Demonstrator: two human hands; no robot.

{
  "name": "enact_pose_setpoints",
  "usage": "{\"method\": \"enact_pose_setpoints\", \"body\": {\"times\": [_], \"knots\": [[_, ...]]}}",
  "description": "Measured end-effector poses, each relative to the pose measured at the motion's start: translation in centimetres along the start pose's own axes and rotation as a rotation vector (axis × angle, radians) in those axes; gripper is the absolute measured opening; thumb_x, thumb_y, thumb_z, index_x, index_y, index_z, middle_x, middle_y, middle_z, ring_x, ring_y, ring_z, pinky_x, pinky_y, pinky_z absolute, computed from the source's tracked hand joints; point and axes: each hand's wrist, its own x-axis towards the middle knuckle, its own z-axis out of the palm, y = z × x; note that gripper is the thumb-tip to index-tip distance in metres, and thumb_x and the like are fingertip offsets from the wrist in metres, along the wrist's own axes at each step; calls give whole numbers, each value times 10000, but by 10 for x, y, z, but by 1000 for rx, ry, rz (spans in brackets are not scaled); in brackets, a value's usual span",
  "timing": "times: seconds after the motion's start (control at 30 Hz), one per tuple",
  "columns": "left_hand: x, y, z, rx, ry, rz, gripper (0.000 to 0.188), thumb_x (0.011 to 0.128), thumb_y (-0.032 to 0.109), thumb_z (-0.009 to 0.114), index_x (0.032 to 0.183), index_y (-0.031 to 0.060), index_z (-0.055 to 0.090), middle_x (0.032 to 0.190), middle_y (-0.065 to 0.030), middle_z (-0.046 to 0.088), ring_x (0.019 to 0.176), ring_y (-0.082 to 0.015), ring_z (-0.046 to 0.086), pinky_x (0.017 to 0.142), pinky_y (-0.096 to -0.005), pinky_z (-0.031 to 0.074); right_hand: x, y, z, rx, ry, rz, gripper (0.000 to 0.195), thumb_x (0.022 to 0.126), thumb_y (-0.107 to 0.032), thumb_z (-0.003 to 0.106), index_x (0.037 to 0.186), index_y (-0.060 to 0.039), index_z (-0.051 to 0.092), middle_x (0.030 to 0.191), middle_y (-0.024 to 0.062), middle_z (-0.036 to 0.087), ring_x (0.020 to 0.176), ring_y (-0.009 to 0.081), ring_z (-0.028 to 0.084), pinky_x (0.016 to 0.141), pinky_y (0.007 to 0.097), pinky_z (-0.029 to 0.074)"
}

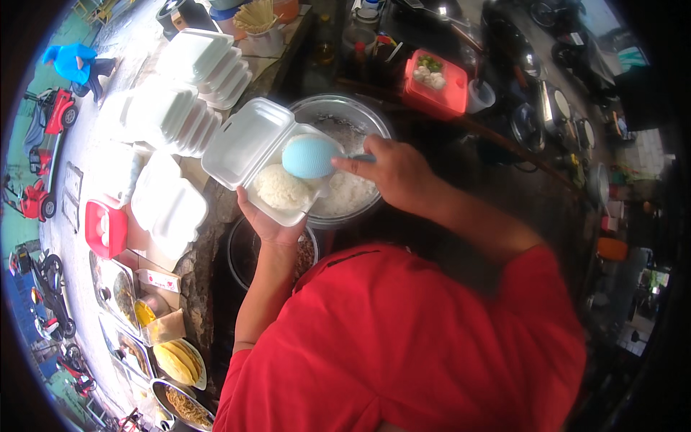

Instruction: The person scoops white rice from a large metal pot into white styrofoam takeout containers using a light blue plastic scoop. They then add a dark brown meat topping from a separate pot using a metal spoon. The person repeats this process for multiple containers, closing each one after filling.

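Note:
My left hand (276, 227) supports an opened white foam takeaway box (247, 144) from below, its lid folded out to the left. A rounded mound of white rice (282, 186) lies in the near part of the box. Gripped in my right hand (402, 173) is a light blue rice paddle (309, 156), its broad face over the far part of the box. More rice shows just beyond the paddle's edge; the paddle hides what is under it. Partly beneath the box stands a large round metal pot (386, 127) with loose white rice (348, 191) inside.
Stacked foam boxes (167, 116) stand on the counter at left, near a red container (106, 229) holding eggs. Another pot (233, 254) with dark contents sits by my left forearm. Folded yellow omelettes (177, 362) and a noodle dish (186, 405) lie nearer. A pink box (432, 89) stands beyond.

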Motion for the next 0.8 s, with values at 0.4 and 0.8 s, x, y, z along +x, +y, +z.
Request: {"method": "enact_pose_setpoints", "body": {"times": [0.4,0.8], "knots": [[-4,6,2,54,-29,22,805,896,669,470,1488,127,409,1477,-136,475,1346,-364,467,1123,-552,378,-8,22,40,-118,282,-127,519,874,-121,569,1322,-369,650,938,66,501,809,223,589,669,358,511],[-5,2,-13,8,-42,57,838,872,678,503,1492,124,400,1476,-134,476,1354,-368,462,1121,-563,375,-2,-16,28,407,96,256,623,836,-70,649,1408,-300,557,948,88,549,759,287,635,683,410,556]]}}
